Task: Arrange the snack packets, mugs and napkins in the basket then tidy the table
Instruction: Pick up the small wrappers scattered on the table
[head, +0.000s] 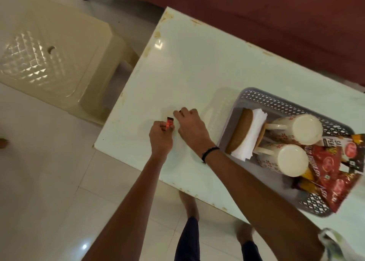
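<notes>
Forearms fill the lower frame, both reaching up onto the white surface (197,67). Left hand (161,136) hovers near the surface's left edge, its grip clamped on a small red wrapper scrap (169,123) pinched upright between thumb and fingers. Right hand (192,127), just beside the left, fingertips curled down at the surface; cannot tell if anything is under them, grip looks mostly together. Black bead bracelet (209,152) on the right wrist.

Edges: surface's near-left corner sits just below-left of the left hand, chipped edging along left and far sides. Wide bare stretch of surface above and beyond the hands, open to the far edge. Cream plastic stool (49,53) stands off the left edge on the tiled floor (39,181). Maroon sofa (276,24) along the far side.

Grey perforated basket (276,99) sits to the right of the hands, near the right forearm, close to the near edge. Inside: white napkins (249,136) stacked in a brown holder (240,132) at the basket's left end, two patterned mugs (292,159) lying on their sides in the middle, red snack packets (331,174) at the right end, overhanging the rim
</notes>
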Demonstrator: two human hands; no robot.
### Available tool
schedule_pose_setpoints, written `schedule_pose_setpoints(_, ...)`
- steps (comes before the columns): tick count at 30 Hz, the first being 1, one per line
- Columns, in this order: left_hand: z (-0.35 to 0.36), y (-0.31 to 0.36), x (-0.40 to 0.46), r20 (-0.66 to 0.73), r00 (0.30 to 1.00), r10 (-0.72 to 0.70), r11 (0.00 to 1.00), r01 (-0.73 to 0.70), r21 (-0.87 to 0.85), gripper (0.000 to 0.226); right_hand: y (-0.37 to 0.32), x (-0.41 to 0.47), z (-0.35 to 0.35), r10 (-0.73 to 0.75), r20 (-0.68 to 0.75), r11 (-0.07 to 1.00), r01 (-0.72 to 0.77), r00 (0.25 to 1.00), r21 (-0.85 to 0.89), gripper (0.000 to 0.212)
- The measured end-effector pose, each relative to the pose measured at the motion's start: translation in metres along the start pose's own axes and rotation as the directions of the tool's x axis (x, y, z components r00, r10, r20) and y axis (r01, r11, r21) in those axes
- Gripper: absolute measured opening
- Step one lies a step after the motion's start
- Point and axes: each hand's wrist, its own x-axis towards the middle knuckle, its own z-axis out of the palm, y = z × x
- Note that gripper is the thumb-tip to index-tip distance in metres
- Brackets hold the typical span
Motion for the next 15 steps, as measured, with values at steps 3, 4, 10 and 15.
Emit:
schedule_pose_setpoints(3,0.008,0.01,-0.024,-0.016,0.998,-0.057,0.987,0.054,-0.15,0.01,0.0,-0.015,-0.024,-0.01,-0.034,0.994,0.013,0.999,0.107,0.013)
schedule_pose_setpoints(4,0.012,0.015,-0.032,-0.03,0.998,-0.049,0.982,0.042,-0.186,0.012,0.001,-0.021,-0.035,0.038,-0.073,0.98,-0.023,0.997,0.197,0.009)
schedule_pose_setpoints(10,0.06,0.063,-0.104,0.071,0.992,0.105,0.957,-0.081,-0.278,0.008,0.035,-0.094,-0.113,0.402,-0.282,0.741,-0.128,0.871,0.659,0.004)
schedule_pose_setpoints(15,0.147,0.086,-0.184,0.286,0.938,0.197,0.951,-0.112,-0.288,0.009,0.108,-0.181,-0.167,0.653,-0.304,0.591,-0.215,0.694,0.777,0.006)
